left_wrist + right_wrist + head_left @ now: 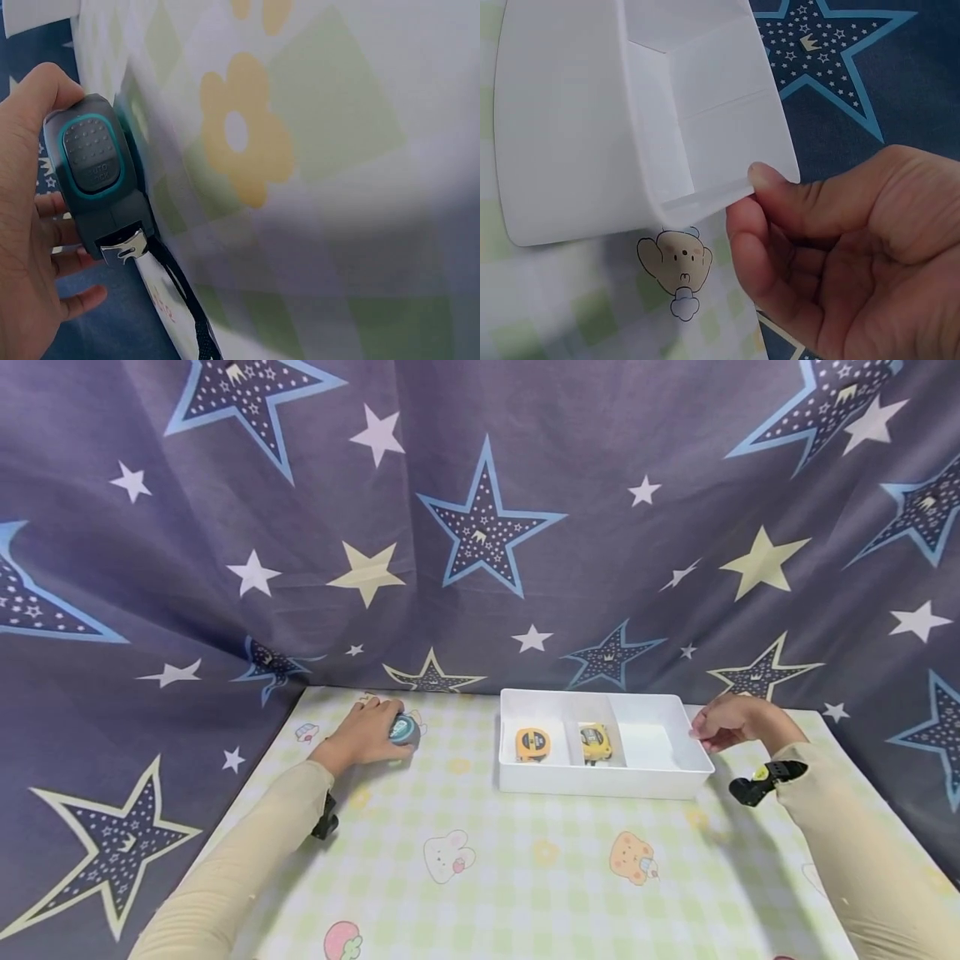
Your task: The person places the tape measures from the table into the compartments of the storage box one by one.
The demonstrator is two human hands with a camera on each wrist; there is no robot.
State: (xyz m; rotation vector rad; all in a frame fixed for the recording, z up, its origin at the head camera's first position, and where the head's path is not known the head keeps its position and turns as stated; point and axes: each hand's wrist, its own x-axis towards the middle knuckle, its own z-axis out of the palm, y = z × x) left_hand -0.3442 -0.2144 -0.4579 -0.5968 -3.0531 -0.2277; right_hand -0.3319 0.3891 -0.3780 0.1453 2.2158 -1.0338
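My left hand point(366, 737) point(26, 225) grips a dark grey tape measure point(403, 728) point(97, 172) with a teal face, down on the table mat near its back left. Its metal hook and black strap point(191, 315) show in the left wrist view. My right hand point(723, 722) point(840, 247) holds the right rim of a white three-part tray point(600, 781) point(570, 135), thumb on the rim's corner and fingers curled below it. One yellow tape measure point(532, 743) lies in the tray's left part, another point(595, 741) in the middle part. The right part holds nothing.
The table wears a pale green checked mat point(525, 860) printed with flowers and animals. A blue star-patterned curtain point(480, 527) hangs close behind and at both sides. Black wrist camera mounts point(765, 777) sit on both forearms.
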